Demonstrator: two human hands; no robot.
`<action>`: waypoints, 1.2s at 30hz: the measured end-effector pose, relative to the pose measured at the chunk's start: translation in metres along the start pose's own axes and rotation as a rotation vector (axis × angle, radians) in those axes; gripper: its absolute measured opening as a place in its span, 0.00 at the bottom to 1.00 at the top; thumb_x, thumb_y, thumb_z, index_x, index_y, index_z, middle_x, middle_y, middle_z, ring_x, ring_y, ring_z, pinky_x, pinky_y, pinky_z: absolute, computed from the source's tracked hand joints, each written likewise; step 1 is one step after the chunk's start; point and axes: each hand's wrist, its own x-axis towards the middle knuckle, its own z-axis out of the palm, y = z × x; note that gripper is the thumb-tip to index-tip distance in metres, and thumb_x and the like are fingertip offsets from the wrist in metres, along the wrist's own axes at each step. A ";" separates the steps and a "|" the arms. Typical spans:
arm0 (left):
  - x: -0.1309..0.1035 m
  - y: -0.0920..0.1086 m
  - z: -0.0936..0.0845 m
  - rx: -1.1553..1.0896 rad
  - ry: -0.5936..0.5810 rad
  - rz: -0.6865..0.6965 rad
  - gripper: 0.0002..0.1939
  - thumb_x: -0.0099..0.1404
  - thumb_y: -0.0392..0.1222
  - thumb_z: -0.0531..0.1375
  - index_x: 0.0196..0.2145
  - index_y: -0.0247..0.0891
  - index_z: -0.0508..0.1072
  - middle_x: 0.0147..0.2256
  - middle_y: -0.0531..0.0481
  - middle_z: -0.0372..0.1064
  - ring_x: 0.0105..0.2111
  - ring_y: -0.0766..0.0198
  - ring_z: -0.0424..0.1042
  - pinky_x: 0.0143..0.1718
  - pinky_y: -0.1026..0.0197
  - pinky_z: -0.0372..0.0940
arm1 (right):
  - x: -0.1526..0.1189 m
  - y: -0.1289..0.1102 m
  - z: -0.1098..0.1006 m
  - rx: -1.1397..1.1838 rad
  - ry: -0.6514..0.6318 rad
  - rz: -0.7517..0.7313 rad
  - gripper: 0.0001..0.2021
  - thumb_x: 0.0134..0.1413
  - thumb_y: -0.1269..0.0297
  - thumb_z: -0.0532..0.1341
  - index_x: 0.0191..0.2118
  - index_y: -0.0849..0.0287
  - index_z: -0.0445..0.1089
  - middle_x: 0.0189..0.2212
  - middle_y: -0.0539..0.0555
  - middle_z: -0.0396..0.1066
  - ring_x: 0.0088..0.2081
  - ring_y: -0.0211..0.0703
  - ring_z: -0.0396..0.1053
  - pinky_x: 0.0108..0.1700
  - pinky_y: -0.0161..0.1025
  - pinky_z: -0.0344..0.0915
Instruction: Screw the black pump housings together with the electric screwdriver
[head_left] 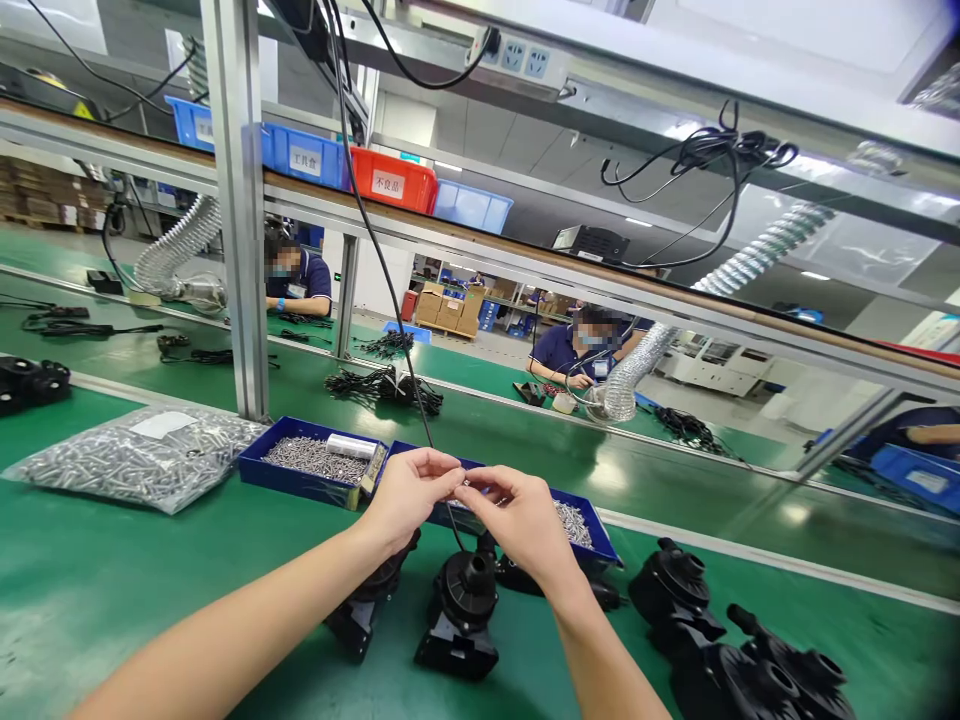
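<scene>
My left hand point(409, 497) and my right hand point(519, 515) meet fingertip to fingertip above the blue screw trays. Both are closed in a pinch; whatever lies between the fingers is too small to make out. Behind them is a blue tray point(600, 540) with loose screws point(572, 522), partly covered by my hands. To its left stands another blue tray point(300, 483) of small screws, with a silvery cylinder point(351, 446) in it. Below my hands a black pump-like housing point(466, 590) stands upright on the bench. A second housing point(360, 615) is partly hidden by my left forearm.
A clear bag of screws point(142, 455) lies left of the trays. Several black housings point(675, 590) stand at the right. A dark cable hangs down in front of the metal post point(238, 220) and shelf. Two people point(581, 345) work across the bench.
</scene>
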 end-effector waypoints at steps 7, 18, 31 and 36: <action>0.005 0.003 -0.003 0.062 -0.037 0.029 0.26 0.46 0.51 0.84 0.33 0.32 0.80 0.31 0.44 0.79 0.30 0.60 0.77 0.35 0.62 0.75 | -0.004 -0.008 -0.005 0.003 -0.029 0.071 0.08 0.59 0.59 0.71 0.36 0.58 0.84 0.33 0.55 0.83 0.33 0.47 0.77 0.37 0.39 0.70; 0.024 0.028 -0.035 0.201 -0.100 -0.025 0.20 0.50 0.43 0.84 0.34 0.32 0.82 0.33 0.40 0.81 0.34 0.55 0.81 0.42 0.54 0.79 | -0.022 -0.017 0.027 -0.650 -0.488 0.075 0.08 0.57 0.74 0.63 0.33 0.60 0.80 0.41 0.57 0.81 0.44 0.51 0.77 0.46 0.42 0.65; 0.019 0.028 -0.036 0.510 -0.238 0.022 0.05 0.55 0.31 0.70 0.30 0.38 0.85 0.33 0.44 0.82 0.35 0.55 0.81 0.41 0.60 0.73 | -0.010 -0.009 -0.001 -0.521 -0.525 0.079 0.18 0.72 0.61 0.57 0.32 0.57 0.80 0.29 0.51 0.77 0.30 0.42 0.69 0.35 0.39 0.56; 0.002 0.027 -0.026 0.594 -0.351 -0.025 0.10 0.53 0.30 0.67 0.32 0.39 0.85 0.32 0.47 0.82 0.34 0.54 0.80 0.36 0.61 0.72 | -0.008 -0.008 -0.012 -0.438 -0.693 0.171 0.13 0.66 0.57 0.64 0.34 0.58 0.82 0.30 0.51 0.79 0.30 0.41 0.70 0.34 0.38 0.59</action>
